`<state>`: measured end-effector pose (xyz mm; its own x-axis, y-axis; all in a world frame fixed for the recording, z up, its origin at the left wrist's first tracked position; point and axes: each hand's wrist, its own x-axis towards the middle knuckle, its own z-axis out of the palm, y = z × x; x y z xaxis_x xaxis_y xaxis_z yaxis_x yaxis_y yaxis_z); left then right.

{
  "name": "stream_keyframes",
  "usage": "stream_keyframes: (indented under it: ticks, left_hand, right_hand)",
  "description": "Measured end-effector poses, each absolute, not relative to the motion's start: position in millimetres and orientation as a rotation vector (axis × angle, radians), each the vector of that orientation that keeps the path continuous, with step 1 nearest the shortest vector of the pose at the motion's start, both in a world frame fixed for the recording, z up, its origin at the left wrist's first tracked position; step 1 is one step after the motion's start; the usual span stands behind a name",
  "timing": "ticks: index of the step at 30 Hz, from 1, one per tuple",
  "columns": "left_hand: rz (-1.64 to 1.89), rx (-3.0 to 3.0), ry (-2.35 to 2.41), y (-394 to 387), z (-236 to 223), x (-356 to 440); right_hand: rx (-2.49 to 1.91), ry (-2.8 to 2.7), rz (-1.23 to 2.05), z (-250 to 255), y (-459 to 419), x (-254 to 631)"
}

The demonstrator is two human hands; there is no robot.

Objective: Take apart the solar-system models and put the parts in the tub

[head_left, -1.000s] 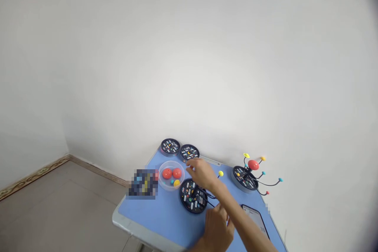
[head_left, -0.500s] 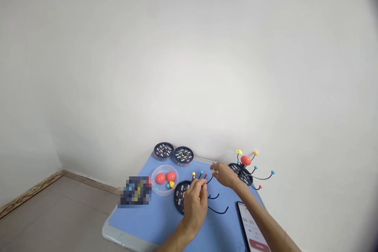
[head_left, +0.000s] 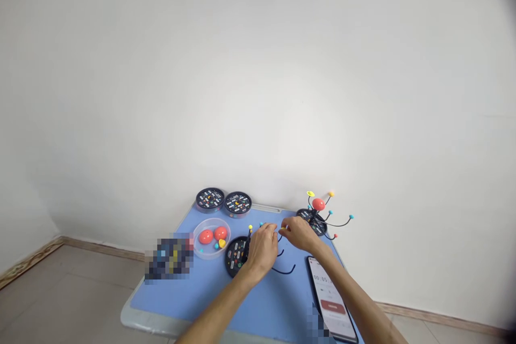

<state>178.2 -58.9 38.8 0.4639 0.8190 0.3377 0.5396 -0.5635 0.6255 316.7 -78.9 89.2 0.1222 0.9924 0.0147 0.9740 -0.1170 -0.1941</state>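
A partly assembled planet model stands on a round black printed base (head_left: pixel 235 259), with curved black arms (head_left: pixel 285 272) reaching right. A small yellow ball (head_left: pixel 250 227) and a blue ball (head_left: pixel 261 224) top two arms. My left hand (head_left: pixel 263 248) is closed over the model's middle, its fingers around the arms; its exact grip is hidden. Just right of it, my right hand (head_left: pixel 299 232) pinches a small yellow ball (head_left: pixel 282 229) at the tip of a curved arm. Several arm ends on the right are bare.
A clear round tray (head_left: pixel 194 250) holds two red half-balls (head_left: pixel 206 236) and small coloured pieces. Two round black discs (head_left: pixel 210 198) lie at the back. A fuller planet model (head_left: pixel 318 205) stands back right. A phone (head_left: pixel 331 301) showing a timer lies at the right front of the blue table (head_left: pixel 226 306).
The whole view has shifted, so the table appears further left and higher. My right hand has come nearer my left, fingers now closed at the arm's yellow tip.
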Motion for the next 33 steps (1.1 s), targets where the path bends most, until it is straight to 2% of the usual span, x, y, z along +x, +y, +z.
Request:
stream_keyframes:
  ticks: [4,16,33]
  left_hand:
    - [0.688,2.288,1.148,-52,43,185]
    - [0.443,2.113,1.148,-34,34,202]
    - [0.504,1.999,1.145,-31,34,203]
  right_hand:
    - [-2.221,-1.968,0.21,87,-78,322]
    - [-2.161,-1.941,0.221,84,-82,322]
    - [-2.14,-2.107,0.169,84,-82,320]
